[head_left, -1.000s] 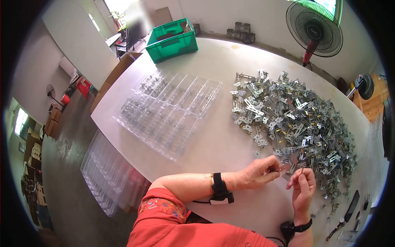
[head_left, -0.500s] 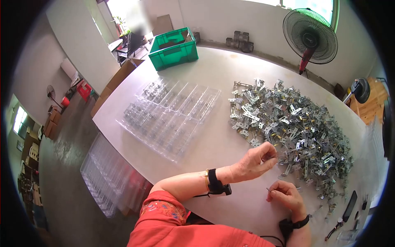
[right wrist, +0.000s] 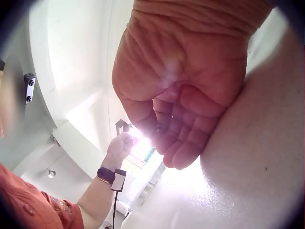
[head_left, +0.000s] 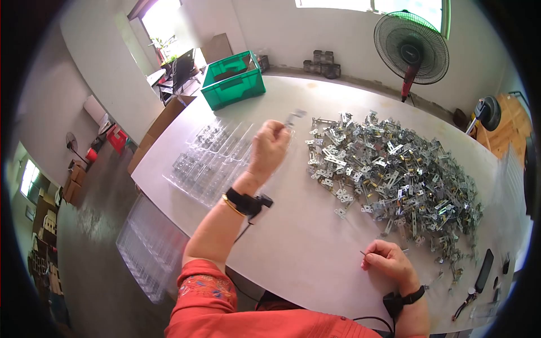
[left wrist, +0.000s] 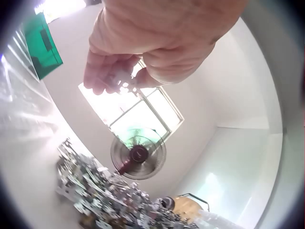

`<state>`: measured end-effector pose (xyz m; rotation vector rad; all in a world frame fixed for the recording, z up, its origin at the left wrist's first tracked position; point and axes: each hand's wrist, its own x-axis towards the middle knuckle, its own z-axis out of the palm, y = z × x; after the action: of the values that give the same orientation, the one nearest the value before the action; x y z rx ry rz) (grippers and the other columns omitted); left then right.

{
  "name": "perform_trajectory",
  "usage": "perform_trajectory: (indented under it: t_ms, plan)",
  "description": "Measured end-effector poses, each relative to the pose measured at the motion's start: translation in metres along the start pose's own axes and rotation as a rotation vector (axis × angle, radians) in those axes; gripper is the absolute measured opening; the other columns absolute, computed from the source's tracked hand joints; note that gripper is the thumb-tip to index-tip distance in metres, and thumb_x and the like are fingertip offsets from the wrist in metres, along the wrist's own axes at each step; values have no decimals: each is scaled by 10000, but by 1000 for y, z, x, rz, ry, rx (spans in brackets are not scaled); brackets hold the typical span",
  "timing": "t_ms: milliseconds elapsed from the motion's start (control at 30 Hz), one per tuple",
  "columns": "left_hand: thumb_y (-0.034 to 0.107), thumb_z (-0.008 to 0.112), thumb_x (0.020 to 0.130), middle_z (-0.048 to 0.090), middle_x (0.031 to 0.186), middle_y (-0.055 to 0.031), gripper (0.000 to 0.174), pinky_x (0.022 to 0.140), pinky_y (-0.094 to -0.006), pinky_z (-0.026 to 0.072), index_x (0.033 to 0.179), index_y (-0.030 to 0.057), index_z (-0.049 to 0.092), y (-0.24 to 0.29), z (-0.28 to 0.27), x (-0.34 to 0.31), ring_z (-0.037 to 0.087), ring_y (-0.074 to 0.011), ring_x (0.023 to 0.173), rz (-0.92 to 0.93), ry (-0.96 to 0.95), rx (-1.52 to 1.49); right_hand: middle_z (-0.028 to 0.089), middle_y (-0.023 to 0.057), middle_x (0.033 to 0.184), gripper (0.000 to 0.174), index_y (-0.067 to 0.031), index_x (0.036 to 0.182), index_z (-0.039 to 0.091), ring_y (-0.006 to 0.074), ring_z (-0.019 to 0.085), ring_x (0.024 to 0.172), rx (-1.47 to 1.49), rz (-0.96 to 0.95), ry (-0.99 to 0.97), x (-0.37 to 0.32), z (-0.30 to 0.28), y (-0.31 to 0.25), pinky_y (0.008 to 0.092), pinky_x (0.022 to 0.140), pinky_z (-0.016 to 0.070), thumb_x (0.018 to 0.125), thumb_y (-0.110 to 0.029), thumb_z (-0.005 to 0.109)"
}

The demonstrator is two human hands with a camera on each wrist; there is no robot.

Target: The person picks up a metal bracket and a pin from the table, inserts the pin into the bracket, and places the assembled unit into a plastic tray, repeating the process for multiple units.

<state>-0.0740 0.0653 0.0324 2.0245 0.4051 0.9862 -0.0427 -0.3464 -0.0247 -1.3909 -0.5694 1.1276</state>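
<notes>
The left hand (head_left: 269, 149), fingers curled, pinches a small silver metal bracket (head_left: 295, 117) near the right side of the clear plastic compartmented tray (head_left: 205, 163). The right hand (head_left: 390, 262) pinches a thin dark rod (head_left: 363, 253) near the silver metal pile (head_left: 394, 174).

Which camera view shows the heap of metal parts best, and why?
The head view: it shows the whole heap from above. The left wrist view catches only part, cut off by the bottom edge. The right wrist view shows none.
</notes>
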Motion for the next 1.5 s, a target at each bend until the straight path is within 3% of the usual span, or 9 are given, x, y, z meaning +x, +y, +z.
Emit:
perform_trajectory:
  t_ms: [133,200,233,300,533,633,700,800,1500]
  plan:
    - [170,678,888,687,763,-83,179,628,-308,519,922,-4,697,-64,-58,35,621,-142,649,149,150,506,688,43,876,95,-10,976,632,128,673,835,12,7,9,0,1,-2,281,799,549,957,-103,635]
    - [244,672,835,708,778,-164,239,702,-399,538,862,11,716,-72,-90,41,681,-292,704,176,163,718,690,44,875,90,-11,973,635,128,673,836,12,14,13,0,2,-4,279,798,546,954,-99,637]
    - [244,672,835,708,778,-164,239,702,-399,538,862,11,716,-84,-105,45,681,-292,704,178,161,719,692,45,875,85,-12,970,637,127,673,836,7,24,15,0,2,-5,277,797,543,950,-95,638]
    - [235,640,812,704,827,-192,216,800,-463,528,840,35,716,-105,-127,53,670,-365,878,-77,123,786,695,47,875,84,-11,970,640,127,673,836,1,28,15,1,2,-4,276,796,541,948,-92,639]
    - [260,645,777,728,901,-214,258,819,-444,544,873,36,730,-135,-155,62,703,-364,880,-324,33,892,700,53,876,76,-2,979,643,129,676,837,-28,54,12,3,0,-4,271,790,542,946,-71,637]
    - [269,658,756,726,788,-169,243,741,-414,543,828,47,726,-151,-155,67,703,-313,764,-310,74,923,700,57,886,72,1,984,641,133,678,841,-11,52,11,3,-1,-3,269,787,543,950,-62,634]
    - [241,647,766,730,935,-220,254,844,-434,546,892,44,746,-150,-152,69,705,-364,924,-362,1,977,700,58,891,72,2,987,640,134,679,841,-2,54,10,3,-2,-1,269,787,543,952,-61,634]
    - [228,645,761,731,950,-221,249,867,-435,545,890,43,750,-149,-148,70,704,-369,944,-387,-31,954,699,59,899,72,2,992,639,134,679,842,3,51,4,3,-4,0,270,788,545,953,-59,635]
    - [205,663,806,726,981,-230,223,931,-434,537,918,41,765,-175,-135,75,699,-373,996,-322,-97,1110,700,53,894,86,0,992,642,130,681,841,-22,54,8,3,-3,-2,268,782,548,963,-82,642]
